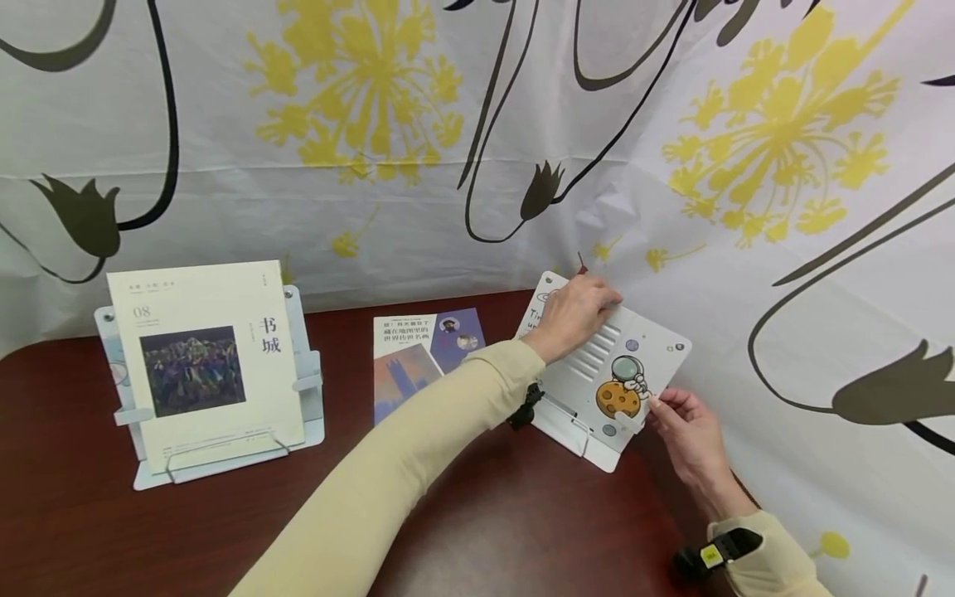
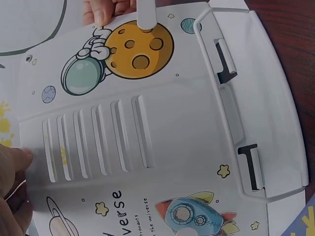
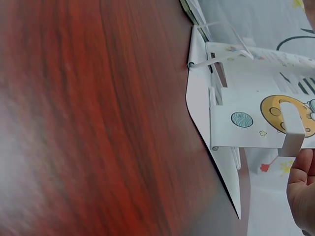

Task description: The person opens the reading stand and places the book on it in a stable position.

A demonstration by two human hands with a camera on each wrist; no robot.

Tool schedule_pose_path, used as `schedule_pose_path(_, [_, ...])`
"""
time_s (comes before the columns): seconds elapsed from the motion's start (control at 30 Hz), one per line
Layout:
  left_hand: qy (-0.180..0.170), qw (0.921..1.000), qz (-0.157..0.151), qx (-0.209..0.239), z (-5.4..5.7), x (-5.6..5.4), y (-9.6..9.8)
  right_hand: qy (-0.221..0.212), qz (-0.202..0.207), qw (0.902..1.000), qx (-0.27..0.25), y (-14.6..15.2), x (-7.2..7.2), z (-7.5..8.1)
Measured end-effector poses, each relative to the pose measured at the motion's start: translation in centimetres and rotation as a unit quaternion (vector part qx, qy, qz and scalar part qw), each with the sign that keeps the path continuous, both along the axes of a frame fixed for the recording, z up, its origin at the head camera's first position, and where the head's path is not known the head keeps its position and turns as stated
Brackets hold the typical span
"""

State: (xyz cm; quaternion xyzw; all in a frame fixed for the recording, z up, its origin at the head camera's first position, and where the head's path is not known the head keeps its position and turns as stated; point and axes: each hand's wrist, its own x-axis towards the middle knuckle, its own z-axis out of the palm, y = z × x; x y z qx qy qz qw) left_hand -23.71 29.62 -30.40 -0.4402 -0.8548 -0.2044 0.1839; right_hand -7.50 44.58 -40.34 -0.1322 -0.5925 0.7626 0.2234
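A white book stand (image 1: 589, 373) with a cartoon astronaut, slots and a wire page holder (image 1: 578, 435) leans back on the table at the right, with no book on it. My left hand (image 1: 578, 315) reaches over its face and grips the top edge; in the left wrist view, thumb and fingers (image 2: 15, 182) meet that edge. At the stand's right side, my right hand (image 1: 690, 439) pinches the edge close to a white side clip (image 3: 290, 128). The back of the stand is mostly hidden.
On the left, a pale blue book stand (image 1: 313, 414) holds a cream book (image 1: 276, 390) upright. Between the stands, a purple and orange book (image 1: 406, 356) is partly covered by my left sleeve. A flower-patterned cloth (image 1: 418, 232) hangs behind the reddish-brown table (image 1: 477, 531).
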Motion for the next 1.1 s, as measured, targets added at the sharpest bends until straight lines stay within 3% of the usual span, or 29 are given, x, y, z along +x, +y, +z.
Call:
schedule_pose_path(0.27, [0.007, 0.9996, -0.023, -0.017, 0.1, 0.2, -0.3, -0.014, -0.024, 0.9996, 0.011, -1.3, 1.1, -0.2])
schedule_pose_path(0.4, [-0.009, 0.9982, -0.051, -0.03, 0.3, 0.3, -0.6, 0.003, -0.024, 0.9997, 0.006, -2.1, 1.8, -0.4])
schedule_pose_path(0.63, [-0.007, 0.9935, -0.109, -0.032, 0.7, 0.2, -1.3, 0.033, -0.025, 0.9991, -0.009, -3.3, 2.8, -0.7])
schedule_pose_path(0.93, [-0.005, 0.9853, -0.168, -0.03, 0.8, 0.1, -2.0, 0.027, -0.012, 0.9996, -0.003, -4.4, 3.4, -1.1])
schedule_pose_path(1.1, [0.006, 0.982, -0.186, -0.032, 0.8, 0.1, -2.3, 0.036, 0.031, 0.9989, 0.006, -4.3, 3.8, -1.5])
